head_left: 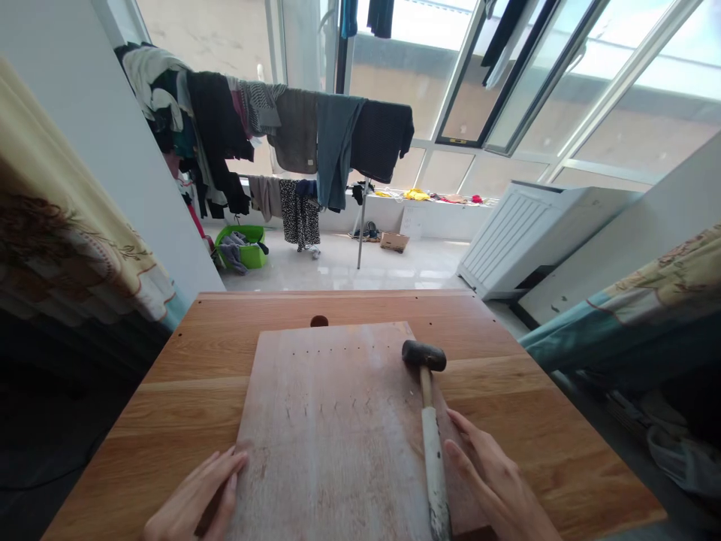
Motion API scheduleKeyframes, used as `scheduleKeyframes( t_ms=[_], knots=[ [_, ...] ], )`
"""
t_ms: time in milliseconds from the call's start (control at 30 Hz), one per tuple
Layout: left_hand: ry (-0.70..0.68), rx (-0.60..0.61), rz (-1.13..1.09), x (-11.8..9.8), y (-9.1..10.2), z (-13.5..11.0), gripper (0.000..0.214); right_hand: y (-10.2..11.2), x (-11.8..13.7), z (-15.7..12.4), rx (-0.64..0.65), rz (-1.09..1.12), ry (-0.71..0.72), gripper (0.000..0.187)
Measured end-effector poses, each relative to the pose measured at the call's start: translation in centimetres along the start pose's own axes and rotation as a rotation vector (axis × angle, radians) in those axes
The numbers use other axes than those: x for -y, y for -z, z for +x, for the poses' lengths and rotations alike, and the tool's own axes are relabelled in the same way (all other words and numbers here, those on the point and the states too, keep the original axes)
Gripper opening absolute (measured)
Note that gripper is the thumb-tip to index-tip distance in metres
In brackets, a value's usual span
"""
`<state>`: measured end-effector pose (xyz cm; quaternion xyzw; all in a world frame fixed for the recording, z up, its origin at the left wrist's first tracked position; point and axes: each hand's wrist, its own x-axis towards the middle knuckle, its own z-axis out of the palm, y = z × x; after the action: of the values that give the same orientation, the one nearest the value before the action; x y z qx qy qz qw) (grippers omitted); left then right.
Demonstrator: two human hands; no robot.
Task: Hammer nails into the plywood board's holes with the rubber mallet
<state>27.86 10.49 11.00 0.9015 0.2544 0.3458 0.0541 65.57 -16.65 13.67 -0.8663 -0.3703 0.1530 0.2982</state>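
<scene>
A worn, reddish-brown wooden board lies flat on the wooden table. A row of thin nails sticks up from its middle, some leaning. Small dark dots run across it nearer the far edge; whether holes or nail heads I cannot tell. My left hand grips the board's left edge, thumb and fingers closed at the side. On the right edge my right hand holds the board, its thumb lying over the top. A hammer with a black head and white-wrapped handle rests along the board's right side, beside my right thumb.
The wooden table has a dark round spot beyond the board. Past its far edge stand a drying rack with clothes, a green basin and a white ribbed cabinet. Curtains hang at both sides.
</scene>
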Motion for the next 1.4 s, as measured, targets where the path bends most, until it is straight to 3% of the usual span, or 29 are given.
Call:
scheduleKeyframes(
  t_ms=[100,200,300,433,733,967,1133,1233,1300,1400],
  knots=[
    [-0.01,-0.065,-0.053,-0.9,0.2,2.6,0.019,0.6,1.0,1.2,-0.124,-0.088,0.093,0.049],
    [0.044,-0.037,-0.146,-2.0,-0.3,5.2,0.022,1.1,3.5,2.7,-0.227,-0.187,0.266,0.038],
    [0.15,0.054,-0.248,-2.7,-1.4,7.2,0.027,1.1,6.7,4.4,-0.147,-0.307,0.415,0.028],
    [0.233,0.14,-0.384,-3.1,-2.7,8.7,0.019,0.3,9.5,6.4,0.018,-0.48,0.485,0.018],
    [0.357,0.153,-0.498,-3.1,-3.4,9.4,0.015,-0.3,8.7,7.4,0.098,-0.399,0.473,0.033],
    [0.346,0.111,-0.514,-3.1,-3.5,9.3,0.015,-0.1,8.4,8.0,0.093,-0.191,0.441,0.028],
    [0.365,0.099,-0.534,-3.1,-3.5,9.0,0.013,2.6,9.9,9.1,-0.056,0.032,0.385,0.023],
    [0.507,0.026,-0.616,-3.2,-3.0,9.6,0.009,3.8,10.8,9.4,-0.058,0.462,0.201,0.016],
    [0.667,-0.075,-0.739,-3.3,-2.4,10.6,0.014,3.6,11.2,9.3,-0.009,0.76,0.059,0.025],
    [0.938,-0.151,-1.049,-3.4,-1.4,12.5,0.024,2.1,11.5,8.5,0.012,0.941,-0.035,0.034]
  ],
)
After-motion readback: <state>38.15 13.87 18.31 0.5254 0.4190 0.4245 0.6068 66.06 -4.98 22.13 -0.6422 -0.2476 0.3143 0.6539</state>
